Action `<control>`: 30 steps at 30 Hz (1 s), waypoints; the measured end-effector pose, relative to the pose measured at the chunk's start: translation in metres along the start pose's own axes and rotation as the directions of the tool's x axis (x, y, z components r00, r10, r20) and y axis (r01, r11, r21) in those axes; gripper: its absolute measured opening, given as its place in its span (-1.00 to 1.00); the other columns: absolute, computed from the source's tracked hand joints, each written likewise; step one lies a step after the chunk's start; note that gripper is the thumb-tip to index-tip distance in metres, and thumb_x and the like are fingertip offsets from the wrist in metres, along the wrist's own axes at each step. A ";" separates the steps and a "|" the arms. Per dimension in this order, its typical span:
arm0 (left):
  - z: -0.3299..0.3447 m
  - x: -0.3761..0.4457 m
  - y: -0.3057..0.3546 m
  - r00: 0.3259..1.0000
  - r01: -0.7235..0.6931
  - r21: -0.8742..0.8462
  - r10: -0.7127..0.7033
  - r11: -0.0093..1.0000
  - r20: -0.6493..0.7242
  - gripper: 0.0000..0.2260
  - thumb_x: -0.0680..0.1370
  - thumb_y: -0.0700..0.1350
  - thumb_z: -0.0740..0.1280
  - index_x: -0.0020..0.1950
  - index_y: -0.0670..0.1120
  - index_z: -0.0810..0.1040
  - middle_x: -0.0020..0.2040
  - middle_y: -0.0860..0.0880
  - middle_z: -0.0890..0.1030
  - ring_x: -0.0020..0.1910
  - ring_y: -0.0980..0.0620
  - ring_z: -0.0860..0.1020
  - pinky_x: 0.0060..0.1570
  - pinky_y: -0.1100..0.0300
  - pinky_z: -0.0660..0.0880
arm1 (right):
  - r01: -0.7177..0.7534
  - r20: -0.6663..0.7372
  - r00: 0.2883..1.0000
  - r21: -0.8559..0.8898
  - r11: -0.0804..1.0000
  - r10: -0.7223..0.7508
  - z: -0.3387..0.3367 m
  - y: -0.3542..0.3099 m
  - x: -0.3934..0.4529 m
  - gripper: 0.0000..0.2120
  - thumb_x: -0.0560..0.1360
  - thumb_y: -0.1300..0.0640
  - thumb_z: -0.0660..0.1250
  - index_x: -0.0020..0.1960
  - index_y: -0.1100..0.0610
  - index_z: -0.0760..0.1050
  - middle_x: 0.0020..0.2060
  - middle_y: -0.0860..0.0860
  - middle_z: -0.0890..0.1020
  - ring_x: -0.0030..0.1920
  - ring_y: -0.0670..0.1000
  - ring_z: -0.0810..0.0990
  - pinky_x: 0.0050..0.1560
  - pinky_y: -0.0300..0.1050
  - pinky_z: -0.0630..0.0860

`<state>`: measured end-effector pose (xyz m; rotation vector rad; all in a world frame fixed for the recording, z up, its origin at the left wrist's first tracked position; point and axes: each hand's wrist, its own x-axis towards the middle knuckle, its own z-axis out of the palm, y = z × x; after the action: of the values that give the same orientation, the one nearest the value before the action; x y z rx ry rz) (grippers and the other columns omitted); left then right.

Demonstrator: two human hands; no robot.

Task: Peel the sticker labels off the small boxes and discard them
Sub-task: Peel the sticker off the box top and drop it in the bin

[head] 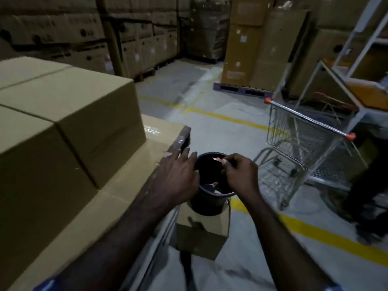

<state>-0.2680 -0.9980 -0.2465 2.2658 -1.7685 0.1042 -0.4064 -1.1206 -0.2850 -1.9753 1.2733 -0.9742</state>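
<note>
A small black bin (210,204) stands on a cardboard box low in the middle of the head view. My right hand (241,175) hovers over its mouth and pinches a small white and orange sticker label (217,159) between thumb and fingertips. My left hand (178,177) lies beside the bin's left rim with its fingers straight and spread, holding nothing. A few peeled scraps (214,185) lie inside the bin. No small box is plainly in view.
Large cardboard cartons (69,114) are stacked at my left on a low flat carton (159,139). A wire shopping trolley (304,143) stands to the right, with a person's leg (365,185) beyond it. Pallets of boxes and a metal rack line the back. Yellow lines cross the floor.
</note>
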 end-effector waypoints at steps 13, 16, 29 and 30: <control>0.136 0.136 0.029 0.956 0.083 0.011 -0.082 0.997 0.280 -0.42 0.44 0.01 0.05 0.43 -0.15 0.35 0.41 -0.19 0.39 0.35 -0.20 0.36 0.30 -0.10 0.35 | -0.099 0.244 0.957 -0.233 0.968 0.156 0.034 0.123 0.104 -0.90 0.50 0.19 0.34 -0.13 0.15 0.62 -0.17 0.12 0.70 -0.04 0.15 0.63 -0.10 -0.11 0.39; 0.153 0.151 0.019 0.942 0.091 0.009 -0.089 0.996 0.322 -0.41 0.43 0.01 0.05 0.44 -0.15 0.34 0.44 -0.20 0.36 0.37 -0.20 0.34 0.31 -0.10 0.33 | -0.134 0.271 0.941 -0.246 0.960 0.201 0.046 0.139 0.116 -0.91 0.50 0.21 0.33 -0.12 0.16 0.61 -0.17 0.13 0.70 -0.04 0.15 0.63 -0.10 -0.10 0.41; 0.199 0.233 -0.024 0.905 0.076 -0.061 -0.043 0.995 0.424 -0.55 0.55 -0.10 0.19 0.44 -0.17 0.33 0.33 -0.20 0.45 0.23 -0.22 0.44 0.19 -0.06 0.41 | -0.284 0.269 0.889 -0.312 0.906 0.371 0.096 0.178 0.175 -0.90 0.52 0.15 0.35 -0.09 0.18 0.58 -0.15 0.14 0.68 -0.02 0.18 0.62 -0.03 -0.02 0.52; 0.200 0.236 -0.024 0.899 0.080 -0.064 -0.044 0.995 0.435 -0.55 0.56 -0.09 0.20 0.44 -0.17 0.33 0.32 -0.20 0.45 0.23 -0.22 0.43 0.18 -0.06 0.40 | -0.291 0.268 0.886 -0.313 0.904 0.378 0.097 0.179 0.177 -0.90 0.52 0.14 0.36 -0.10 0.17 0.59 -0.15 0.14 0.69 -0.02 0.18 0.62 -0.03 -0.02 0.52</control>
<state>-0.2053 -1.2652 -0.3913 2.4185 -1.8524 -0.5157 -0.3659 -1.3422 -0.4340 -1.9122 1.5454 -0.3034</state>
